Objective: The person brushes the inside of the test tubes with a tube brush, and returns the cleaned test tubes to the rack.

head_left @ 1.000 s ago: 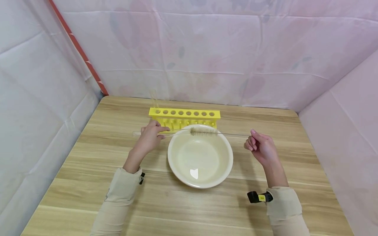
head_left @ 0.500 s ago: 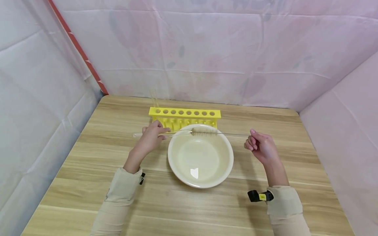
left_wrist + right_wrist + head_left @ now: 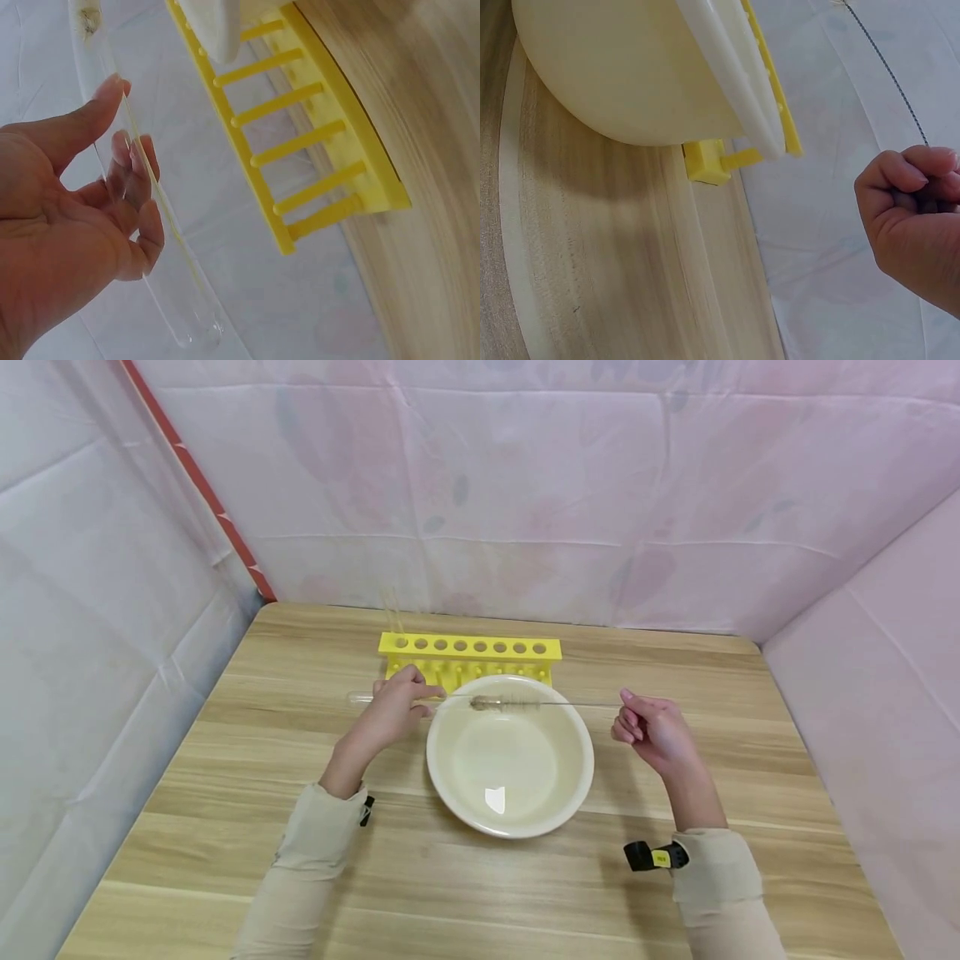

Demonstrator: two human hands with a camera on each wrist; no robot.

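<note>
My left hand (image 3: 393,706) holds a clear glass test tube (image 3: 187,300) between thumb and fingers, lying level above the basin's far left rim. The tube's rounded end points left. Pinched by its thin twisted wire handle (image 3: 889,71), a test tube brush (image 3: 510,702) extends leftward from my right hand (image 3: 656,727). Its bristles sit over the far part of the basin, and their left portion looks narrowed inside the tube. In the left wrist view the brush tip (image 3: 88,24) shows within the glass. Exactly where the tube's mouth ends is hard to see.
A cream basin (image 3: 450,777) stands mid-table below both hands, with a bright reflection inside. Behind it is a yellow test tube rack (image 3: 470,647); thin clear glass (image 3: 392,610) rises from its leftmost hole. Fabric-covered walls (image 3: 525,510) border the wooden table (image 3: 510,893).
The right hand has shifted left with the brush, and the left hand slightly right with the tube. The bristles, spread out before, now look narrower and inside the glass.
</note>
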